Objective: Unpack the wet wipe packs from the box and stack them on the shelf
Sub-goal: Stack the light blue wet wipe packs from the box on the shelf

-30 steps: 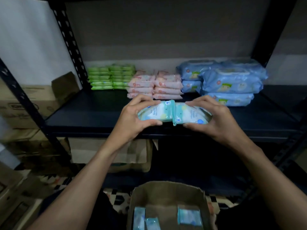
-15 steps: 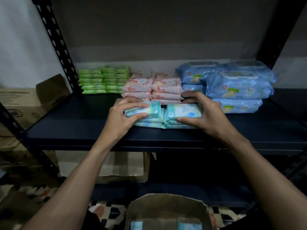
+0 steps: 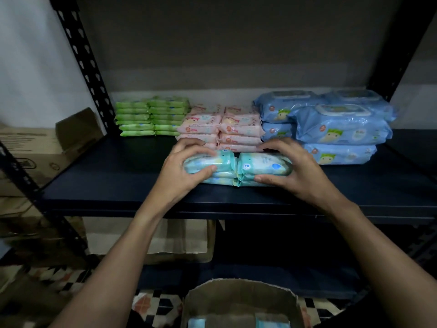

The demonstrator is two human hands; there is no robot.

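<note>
Left hand (image 3: 181,177) and right hand (image 3: 301,176) each clamp 1 end of soft teal plastic wipe packs (image 3: 260,165) between them (likely light, slippery film); hold by ends.

Both bare forearms reach forward from the lower corners and converge, the left hand (image 3: 181,172) curled round one end of the teal wipe packs (image 3: 260,165), thumb in front and fingers over the top, the right hand (image 3: 301,172) mirroring that grip at the other end
</note>
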